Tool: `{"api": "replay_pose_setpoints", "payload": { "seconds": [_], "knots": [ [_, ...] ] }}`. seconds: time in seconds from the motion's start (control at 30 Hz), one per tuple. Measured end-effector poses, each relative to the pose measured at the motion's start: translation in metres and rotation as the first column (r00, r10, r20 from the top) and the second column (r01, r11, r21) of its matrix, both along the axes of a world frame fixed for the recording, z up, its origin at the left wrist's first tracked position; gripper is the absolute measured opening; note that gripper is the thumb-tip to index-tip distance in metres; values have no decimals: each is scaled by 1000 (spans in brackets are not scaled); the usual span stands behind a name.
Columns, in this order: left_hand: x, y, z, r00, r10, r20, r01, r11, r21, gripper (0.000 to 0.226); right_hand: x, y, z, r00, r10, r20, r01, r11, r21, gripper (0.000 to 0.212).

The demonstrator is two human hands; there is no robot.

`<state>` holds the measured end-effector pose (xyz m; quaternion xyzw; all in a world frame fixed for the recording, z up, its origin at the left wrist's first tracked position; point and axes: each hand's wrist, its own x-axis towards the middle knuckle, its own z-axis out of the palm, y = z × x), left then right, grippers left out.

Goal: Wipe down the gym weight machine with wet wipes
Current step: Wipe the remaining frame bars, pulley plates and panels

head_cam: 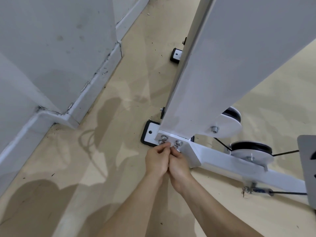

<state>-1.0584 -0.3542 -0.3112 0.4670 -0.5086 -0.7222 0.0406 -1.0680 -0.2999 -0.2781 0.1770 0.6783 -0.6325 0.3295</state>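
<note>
Both hands meet low at the near foot of the weight machine (213,82). The left hand (156,161) and right hand (179,164) are pressed side by side, fingers curled. Their fingertips pinch a small pale wad between them, which I take to be the wipe (171,144); most of it is hidden by the fingers.

The wipe sits right against the bolts (179,142) on the white base plate (185,147), where the upright post joins the beam (239,170) running off to the right. Bunching it small and working it with two hands suits this spot: the bolt heads stand close together, and a flat cloth would skip the gaps around them.

The black rubber foot (147,134) just to the left sits on a dusty floor (119,159), so grit probably gathers here. The pulleys (251,147) to the right look like likely next stops.
</note>
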Motion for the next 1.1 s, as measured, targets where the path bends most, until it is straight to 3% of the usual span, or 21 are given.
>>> {"api": "replay_pose_setpoints", "payload": {
  "seconds": [0.2, 0.3, 0.4, 0.57, 0.7, 0.8, 0.87, 0.93, 1.0, 1.1],
  "knots": [
    [-9, 14, -1, 997, 68, 38, -70, 996, 50, 17, 1, 22, 12, 976, -159, 147, 177, 977, -117, 39],
    [-19, 11, 1, 979, 154, 135, -161, 986, 43, 15, 0, 21, 13, 978, -131, 163, 150, 982, -115, 40],
    [-19, 13, -2, 964, 192, 182, -224, 958, 177, 20, 0, 27, 13, 983, -86, 163, 101, 991, -86, 41],
    [-22, 18, -2, 981, 7, 192, -54, 969, 241, 13, 3, 42, 8, 989, -76, 127, 86, 994, -75, 41],
    [-20, 21, -3, 988, 40, 148, -99, 905, 415, 11, 8, 45, 7, 978, -130, 161, 157, 972, -173, 39],
    [-20, 18, 0, 975, 189, 119, -223, 779, 586, 6, 5, 40, 8, 970, -193, 150, 224, 948, -226, 35],
    [-20, 12, 3, 950, 302, 77, -274, 690, 671, 20, 0, 31, 10, 965, -241, 106, 260, 932, -251, 27],
    [-15, 10, 9, 933, 360, 30, -276, 658, 701, 31, -1, 24, 14, 967, -251, 54, 256, 928, -272, 29],
    [-9, 8, 16, 921, 388, -31, -273, 701, 659, 30, 3, 23, 21, 979, -204, -3, 196, 941, -277, 37],
    [-6, 4, 26, 934, 347, -87, -282, 864, 418, 15, 5, 24, 22, 989, -150, 7, 144, 938, -316, 48]
  ]
}}
